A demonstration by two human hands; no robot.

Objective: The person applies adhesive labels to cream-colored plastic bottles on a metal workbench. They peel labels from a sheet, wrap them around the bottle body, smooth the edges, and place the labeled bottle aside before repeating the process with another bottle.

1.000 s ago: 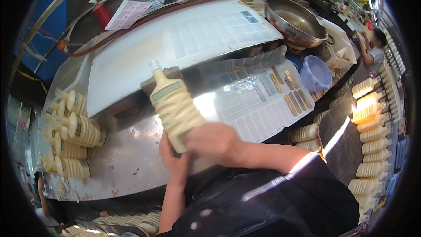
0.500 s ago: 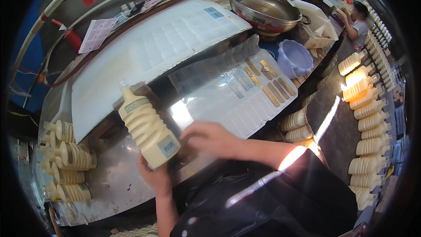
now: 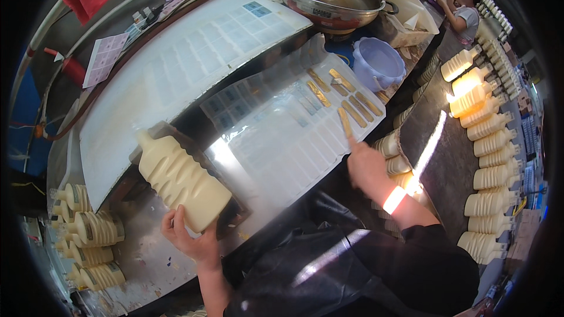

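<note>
One bottle [image 3: 183, 179] lies slanted over the table [image 3: 144, 252], plain side up; half a second ago its label showed. Print on the sheet [image 3: 276, 152] is unreadably small. The left grip [image 3: 191, 240] clasps the bottle's base; the right grip [image 3: 371, 170], since moved away, touches a gold strip [image 3: 344, 121]; pinching or not, I cannot tell.

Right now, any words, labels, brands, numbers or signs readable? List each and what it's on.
None legible.
Pink-printed sheet: too small.
Dark label on the metal pan: too small.
Blue labels on the white board: too small.
Stacked cream bottles, side labels: too blurred.
Cream bottle at the left hand: no print visible.
</note>
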